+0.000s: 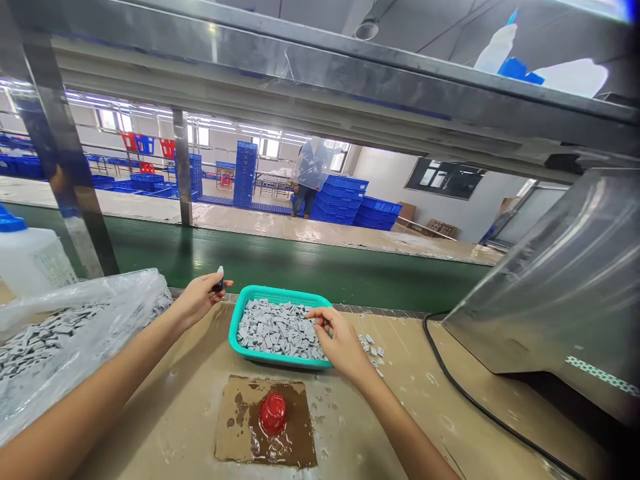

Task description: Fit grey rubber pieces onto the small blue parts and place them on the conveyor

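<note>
Beyond the workbench lay a wide factory hall with white walls, strip lights and stacks of blue crates [345, 197]; a person in a clear plastic cover [309, 175] stood among them. Along the far edge of the bench ran a green conveyor belt [300, 267], with steel posts and a steel shelf overhead that carried white bottles.

The bench top [430, 400] was a pale tan board, smeared and spotted with dried drips. Near its front edge lay a stained square of cardboard [240, 413] with a small red cup [273, 412] sitting in a wet brown puddle. Just behind it, towards the belt, sat a teal plastic basket [234, 330] heaped with small grey blocks [275, 330]. A few loose blocks lay on the bench just right of the basket.

The right hand [343, 340] rested over the basket's right end, fingers curled down and touching the grey blocks; whether it gripped one could not be told. The left hand [197, 300] hovered beside the basket's left far corner, pinching a small dark tube with a white tip [220, 279] between thumb and fingers.

At the left edge, a clear plastic bag [90, 313] held more grey blocks, with a white jug [30, 257] behind it. A black cable [465, 393] curved across the right side below a plastic-covered metal housing [565, 287].
</note>
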Available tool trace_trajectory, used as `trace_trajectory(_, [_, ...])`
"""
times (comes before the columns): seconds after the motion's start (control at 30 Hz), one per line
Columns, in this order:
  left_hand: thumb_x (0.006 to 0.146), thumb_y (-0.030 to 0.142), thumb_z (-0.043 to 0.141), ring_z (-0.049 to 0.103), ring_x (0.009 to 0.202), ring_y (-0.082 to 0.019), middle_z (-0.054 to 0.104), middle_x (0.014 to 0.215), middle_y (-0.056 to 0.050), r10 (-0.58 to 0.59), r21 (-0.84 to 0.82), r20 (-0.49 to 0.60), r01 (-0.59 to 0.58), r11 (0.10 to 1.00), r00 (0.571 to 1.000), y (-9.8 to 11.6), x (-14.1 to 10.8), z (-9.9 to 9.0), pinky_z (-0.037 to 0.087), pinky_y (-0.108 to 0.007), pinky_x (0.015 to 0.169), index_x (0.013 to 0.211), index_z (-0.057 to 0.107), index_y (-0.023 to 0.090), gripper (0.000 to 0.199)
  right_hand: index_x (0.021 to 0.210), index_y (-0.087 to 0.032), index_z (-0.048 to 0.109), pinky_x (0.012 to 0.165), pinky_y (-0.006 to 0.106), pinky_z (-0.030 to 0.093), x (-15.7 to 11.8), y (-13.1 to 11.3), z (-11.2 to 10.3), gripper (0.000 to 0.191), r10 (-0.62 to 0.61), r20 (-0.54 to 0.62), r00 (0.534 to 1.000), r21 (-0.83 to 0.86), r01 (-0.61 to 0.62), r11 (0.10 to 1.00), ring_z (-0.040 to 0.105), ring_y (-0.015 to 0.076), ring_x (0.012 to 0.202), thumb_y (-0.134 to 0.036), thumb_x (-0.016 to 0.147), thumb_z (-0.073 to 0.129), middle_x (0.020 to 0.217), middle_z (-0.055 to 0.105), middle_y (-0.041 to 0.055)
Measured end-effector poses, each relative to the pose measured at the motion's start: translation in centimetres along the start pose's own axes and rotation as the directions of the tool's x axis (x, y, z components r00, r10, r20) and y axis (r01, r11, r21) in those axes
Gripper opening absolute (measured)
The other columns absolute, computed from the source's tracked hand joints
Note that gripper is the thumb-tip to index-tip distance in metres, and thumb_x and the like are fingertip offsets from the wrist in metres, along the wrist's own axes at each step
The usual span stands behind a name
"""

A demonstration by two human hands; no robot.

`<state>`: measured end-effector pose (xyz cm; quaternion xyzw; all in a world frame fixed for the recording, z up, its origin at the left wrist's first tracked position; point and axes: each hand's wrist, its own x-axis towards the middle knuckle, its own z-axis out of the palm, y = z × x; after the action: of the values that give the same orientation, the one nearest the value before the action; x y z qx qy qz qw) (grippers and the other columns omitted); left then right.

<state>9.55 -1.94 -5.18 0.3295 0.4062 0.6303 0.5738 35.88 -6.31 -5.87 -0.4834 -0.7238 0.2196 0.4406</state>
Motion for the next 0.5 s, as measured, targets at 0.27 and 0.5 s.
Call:
trace_trajectory(0.27, [0.069, 0.023, 0.061, 0.045, 0.043, -0.004, 0.055, 0.066, -0.001, 0.066, 0.096, -0.289, -0.04, 0.995, 0.955, -1.8, 3.6, -2.3, 0.029, -0.015, 0.036, 0.071, 0.052, 0.011, 0.015, 0.081, -0.019, 0.05, 0.057, 0.025, 0.037, 0.1, 1.2, -0.4, 0.019, 0.034, 0.095, 0.995, 0.187, -0.051, 0.981, 0.041, 0.0129, 0.059, -0.019, 0.067, 0.037, 0.069, 0.037, -0.0013])
trace_trajectory(0.5, [0.063, 0.016, 0.066, 0.05, 0.047, -0.004, 0.057, 0.075, -0.004, 0.12, 0.231, -0.34, -0.041, 0.972, 0.933, -2.8, 4.0, -3.1, 0.033, -0.013, 0.037, 0.096, 0.052, 0.009, 0.036, 0.08, -0.02, 0.044, 0.056, 0.024, 0.039, 0.3, 1.4, -0.5, 0.019, 0.054, 0.15, 0.987, 0.327, -0.101, 0.94, 0.042, 0.011, 0.056, -0.019, 0.063, 0.035, 0.067, 0.034, -0.0031])
